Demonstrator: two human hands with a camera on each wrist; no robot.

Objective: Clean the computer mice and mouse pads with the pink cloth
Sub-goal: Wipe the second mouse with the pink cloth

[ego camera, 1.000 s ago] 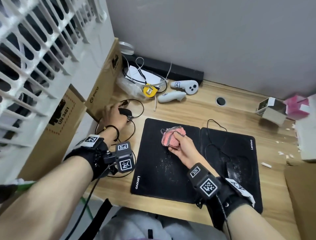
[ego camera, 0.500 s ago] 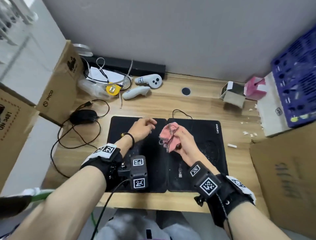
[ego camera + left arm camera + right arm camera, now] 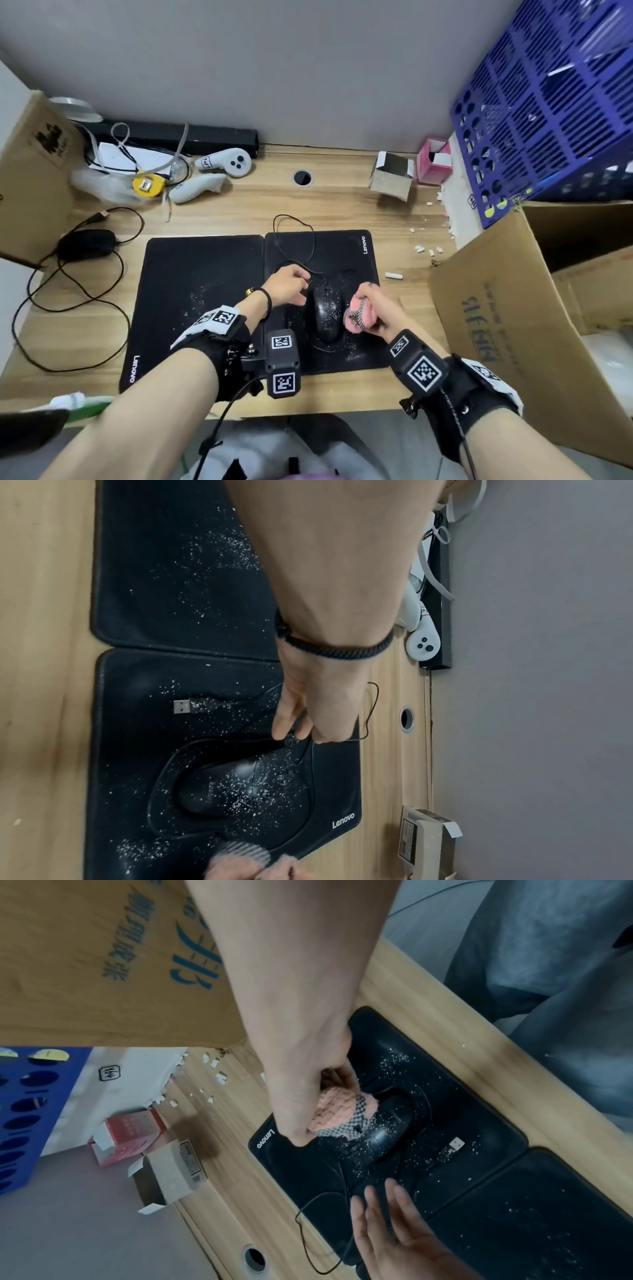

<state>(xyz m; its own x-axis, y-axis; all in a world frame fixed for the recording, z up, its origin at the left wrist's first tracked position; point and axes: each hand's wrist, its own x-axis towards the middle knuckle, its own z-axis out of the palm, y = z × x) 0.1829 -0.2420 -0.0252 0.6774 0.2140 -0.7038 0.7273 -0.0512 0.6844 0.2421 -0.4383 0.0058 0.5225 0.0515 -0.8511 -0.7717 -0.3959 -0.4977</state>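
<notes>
Right hand (image 3: 375, 313) fingers clamped on pink cloth (image 3: 358, 313) beside dusty mouse (image 3: 327, 313). Left hand (image 3: 286, 286) fingers loosely apart, at mouse front.

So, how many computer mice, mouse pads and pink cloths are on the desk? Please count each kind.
Computer mice: 2, the dusty mouse and the mouse at left.
Mouse pads: 2, the left pad and the right pad.
Pink cloths: 1, the cloth, held.
Total: 5.

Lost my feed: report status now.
Right hand grips pink cloth beside dusty mouse. Left hand open at mouse's cable. Cable loops across right pad.
</notes>
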